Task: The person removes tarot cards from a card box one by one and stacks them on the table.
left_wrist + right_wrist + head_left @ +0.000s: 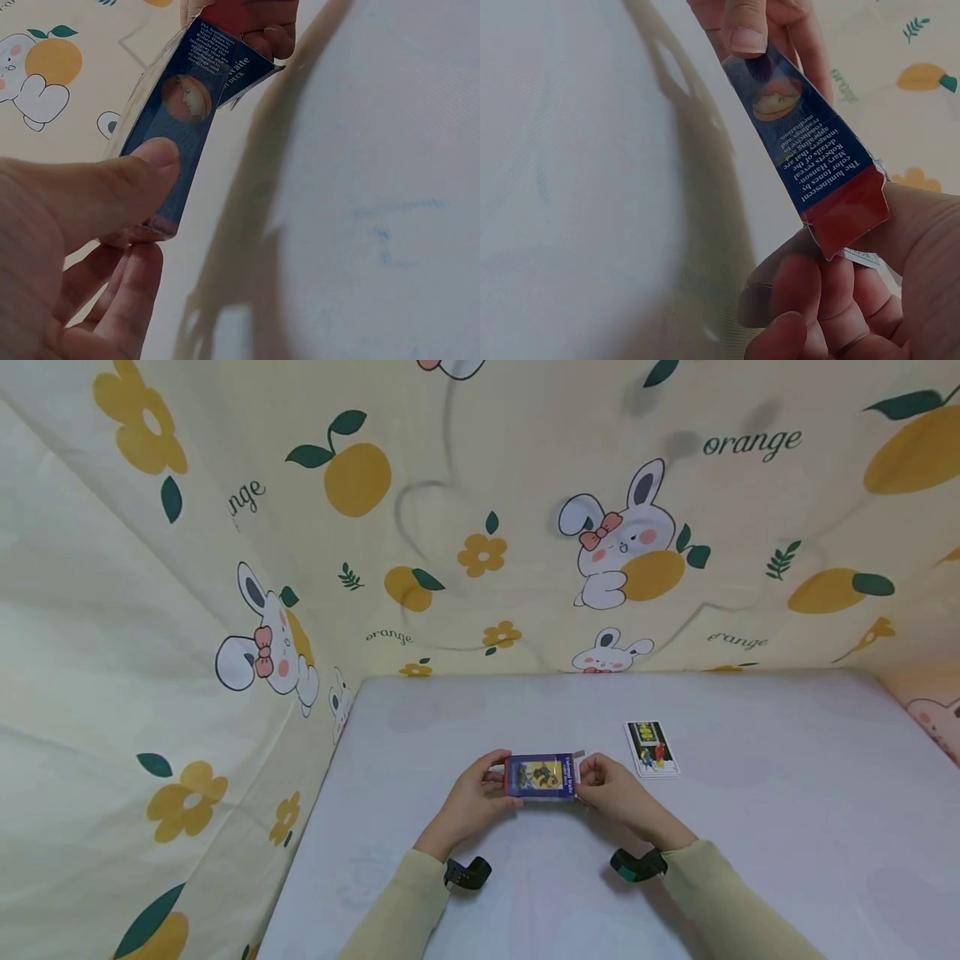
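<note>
A blue card box point(538, 777) with a picture on its face and printing that includes "Waite" and "DECK" is held level between both hands over the table. My left hand point(477, 792) grips its left end, the thumb point(159, 161) lying along the blue narrow side and fingers beneath. At the other end my right hand point(617, 789) has its fingers curled at the box's end flap, which stands out at an angle. A red flap point(849, 212) shows in the right wrist view beside those curled fingers. The box's inside is hidden.
A small stack of cards point(652, 748) lies face up to the right, beyond my right hand. The white table point(772, 827) meets a cream cloth backdrop point(517, 460) printed with rabbits and oranges. Dark bands point(637, 866) sit at both wrists.
</note>
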{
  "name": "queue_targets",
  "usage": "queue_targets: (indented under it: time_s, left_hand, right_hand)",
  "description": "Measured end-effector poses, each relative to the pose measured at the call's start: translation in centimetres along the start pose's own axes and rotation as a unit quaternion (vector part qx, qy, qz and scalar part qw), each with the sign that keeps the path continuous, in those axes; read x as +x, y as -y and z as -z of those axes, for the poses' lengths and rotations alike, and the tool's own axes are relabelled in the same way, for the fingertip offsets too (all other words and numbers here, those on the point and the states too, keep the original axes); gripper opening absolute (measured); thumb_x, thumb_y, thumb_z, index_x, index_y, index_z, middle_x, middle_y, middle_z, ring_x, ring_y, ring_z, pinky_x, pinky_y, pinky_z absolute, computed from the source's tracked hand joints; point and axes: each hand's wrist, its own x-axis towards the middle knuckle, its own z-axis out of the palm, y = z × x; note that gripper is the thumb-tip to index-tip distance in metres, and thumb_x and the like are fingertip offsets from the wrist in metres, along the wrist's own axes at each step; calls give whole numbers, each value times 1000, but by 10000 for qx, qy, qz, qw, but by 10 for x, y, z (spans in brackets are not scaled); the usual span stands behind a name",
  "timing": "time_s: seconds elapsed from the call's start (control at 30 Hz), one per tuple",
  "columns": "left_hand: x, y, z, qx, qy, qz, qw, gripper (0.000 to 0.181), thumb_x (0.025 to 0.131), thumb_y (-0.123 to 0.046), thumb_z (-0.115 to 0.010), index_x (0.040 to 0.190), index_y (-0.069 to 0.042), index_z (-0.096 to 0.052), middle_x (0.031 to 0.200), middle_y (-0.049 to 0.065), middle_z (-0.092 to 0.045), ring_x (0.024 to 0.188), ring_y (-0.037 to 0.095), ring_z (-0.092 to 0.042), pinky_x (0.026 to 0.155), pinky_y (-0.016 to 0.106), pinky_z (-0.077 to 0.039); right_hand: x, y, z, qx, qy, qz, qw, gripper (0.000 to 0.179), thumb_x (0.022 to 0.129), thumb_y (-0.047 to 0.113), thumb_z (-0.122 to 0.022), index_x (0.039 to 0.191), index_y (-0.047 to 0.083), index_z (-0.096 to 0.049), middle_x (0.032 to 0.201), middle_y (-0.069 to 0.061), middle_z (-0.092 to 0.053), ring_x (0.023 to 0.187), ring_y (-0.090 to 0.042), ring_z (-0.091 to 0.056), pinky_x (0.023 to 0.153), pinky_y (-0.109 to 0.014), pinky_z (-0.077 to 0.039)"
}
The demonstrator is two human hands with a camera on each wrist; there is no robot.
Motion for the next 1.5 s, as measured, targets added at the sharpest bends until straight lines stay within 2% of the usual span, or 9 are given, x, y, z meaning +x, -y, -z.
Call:
queue_targets:
  time_s: [0.33, 0.8, 1.03, 1.2, 1.5]
  left_hand:
    - [0, 1, -2, 48, -30, 53, 10000, 80, 78, -17, -83, 146, -20, -41, 122, 6, -54, 112, 21, -58, 94, 32, -48]
    - [-1, -2, -3, 113, -59, 76, 9999, 79, 78, -21, -83, 145, -20, -42, 126, 8, -53, 111, 21, -58, 95, 37, -48]
    - [-1, -2, -4, 150, -111, 129, 9997, 78, 77, -23, -83, 144, -27, -43, 128, 8, -53, 112, 21, -58, 94, 34, -48]
    - [-1, -2, -4, 141, -142, 178, 9996, 78, 78, -22, -83, 145, -26, -42, 133, 6, -50, 112, 21, -58, 94, 33, -48]
    - [0, 0, -3, 115, -154, 122, 9997, 79, 79, -22, -82, 146, -22, -41, 137, 4, -48, 113, 21, -58, 94, 34, -48]
  right_hand:
    - [1, -3, 3, 43, 32, -85, 9999, 23, 91, 3, -61, 108, -3, -48, 85, -11, -54, 73, -20, -51, 60, -32, -49]
    - [-2, -4, 7, 178, 35, -190, 9997, 26, 91, 11, -64, 111, 0, -51, 89, -11, -57, 77, -20, -53, 63, -31, -51]
    - [-2, -6, 9, 316, -2, -91, 9995, 34, 91, 14, -67, 117, 1, -50, 98, -13, -60, 82, -22, -57, 67, -31, -53]
    - [-3, -6, 10, 502, -99, -23, 9987, 38, 91, 13, -67, 120, -1, -48, 104, -16, -59, 86, -24, -61, 69, -32, -54]
    - [-4, -4, 18, 633, -360, -175, 9972, 37, 93, 12, -62, 124, -1, -44, 112, -18, -62, 96, -23, -64, 78, -31, -56]
